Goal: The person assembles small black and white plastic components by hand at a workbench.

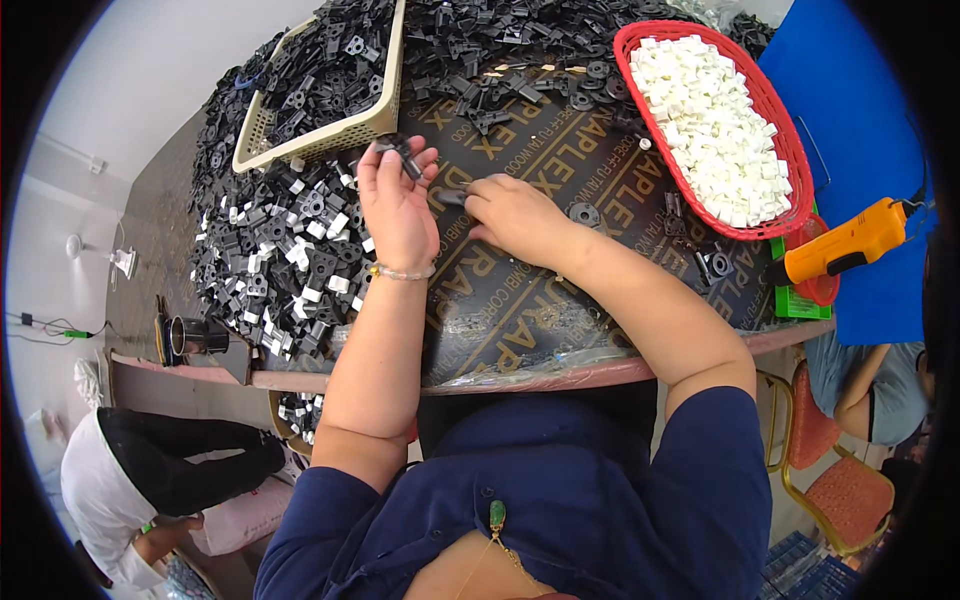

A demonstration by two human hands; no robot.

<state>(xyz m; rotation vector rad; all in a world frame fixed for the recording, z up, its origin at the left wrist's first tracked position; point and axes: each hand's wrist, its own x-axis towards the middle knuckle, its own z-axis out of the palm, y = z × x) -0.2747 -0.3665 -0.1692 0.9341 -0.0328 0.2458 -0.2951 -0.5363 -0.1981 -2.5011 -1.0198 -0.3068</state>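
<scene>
My left hand [400, 205] is turned palm up, its fingers curled around a black plastic part [404, 155] with a round end. A bracelet circles that wrist. To its right, my right hand [520, 218] faces down over the dark board tabletop [500, 310], fingertips pinched on another small black plastic part [452, 197], mostly covered by the fingers. A black part with a round ring [584, 214] lies just beyond the right hand. Left of my left wrist spreads a heap of black parts with white pieces on them [290, 255].
A cream plastic basket [325, 147] full of black parts stands at the far left, amid a large black pile [500, 45]. At the far right are a red basket [700, 200] of white pieces and an orange electric screwdriver [845, 243]. Two other people are nearby.
</scene>
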